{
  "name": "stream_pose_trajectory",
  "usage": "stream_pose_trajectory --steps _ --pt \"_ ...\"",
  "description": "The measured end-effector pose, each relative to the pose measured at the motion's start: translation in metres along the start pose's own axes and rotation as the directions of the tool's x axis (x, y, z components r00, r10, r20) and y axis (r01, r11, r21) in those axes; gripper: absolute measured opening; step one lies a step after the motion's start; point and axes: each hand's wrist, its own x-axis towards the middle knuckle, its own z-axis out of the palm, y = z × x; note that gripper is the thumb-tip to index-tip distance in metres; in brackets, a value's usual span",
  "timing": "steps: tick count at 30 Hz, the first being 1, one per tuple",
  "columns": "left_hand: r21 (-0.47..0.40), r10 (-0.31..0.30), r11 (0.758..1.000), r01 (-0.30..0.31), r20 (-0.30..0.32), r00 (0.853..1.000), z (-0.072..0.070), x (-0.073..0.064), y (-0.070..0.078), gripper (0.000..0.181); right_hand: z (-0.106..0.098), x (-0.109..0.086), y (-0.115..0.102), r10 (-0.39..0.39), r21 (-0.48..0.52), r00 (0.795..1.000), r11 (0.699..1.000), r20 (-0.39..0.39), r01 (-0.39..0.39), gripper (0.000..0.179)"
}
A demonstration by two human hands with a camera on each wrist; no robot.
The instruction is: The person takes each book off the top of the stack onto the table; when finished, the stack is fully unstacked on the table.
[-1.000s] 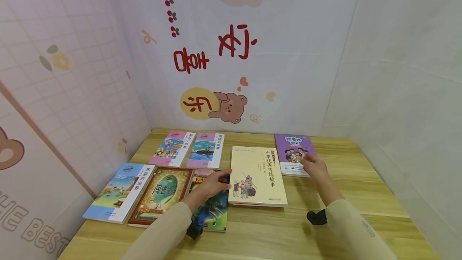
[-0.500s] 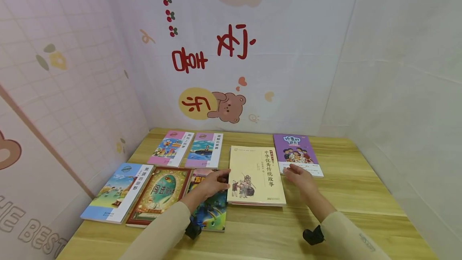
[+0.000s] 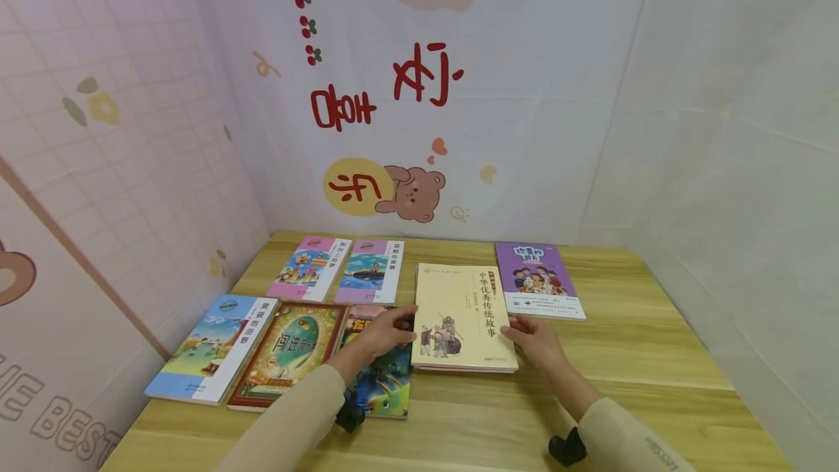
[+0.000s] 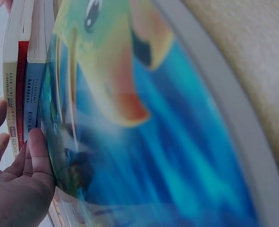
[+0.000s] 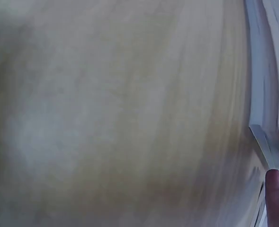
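A stack of books (image 3: 462, 319) sits in the middle of the wooden table, a cream book with a drawing of figures on top. In the left wrist view, cream, red and blue spines (image 4: 32, 94) show it is several books thick. My left hand (image 3: 385, 333) grips the stack's left edge, thumb by the cream book and fingertips by the blue one. Across from it, my right hand (image 3: 539, 341) holds the right edge, thumb at the top cover. In the right wrist view only its fingertips (image 5: 273, 182) show, right at the lower page edges.
A dinosaur-cover book (image 3: 387, 384) lies under my left forearm. Left of it are a red-bordered book (image 3: 295, 344) and a blue-and-white book (image 3: 213, 348). Two pink-topped books (image 3: 308, 268) lie behind, and a purple book (image 3: 539, 279) at back right. White cloth walls (image 3: 524, 130) enclose the table.
My right hand has left the purple book, moving left and down to the stack's right edge. The left hand stays at the left edge.
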Motion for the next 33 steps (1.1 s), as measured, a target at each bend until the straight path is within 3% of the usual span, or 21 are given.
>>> stream_pose_trajectory --steps 18,33 --pt "-0.009 -0.007 1.000 0.007 0.002 1.000 -0.001 0.002 -0.002 0.062 0.009 -0.007 0.006 -0.011 -0.093 0.999 0.996 0.033 0.014 0.056" --pt "-0.013 -0.005 1.000 0.005 -0.008 1.000 0.000 0.001 -0.001 0.063 0.008 -0.011 -0.001 0.039 0.014 0.999 0.999 -0.008 -0.039 0.055"
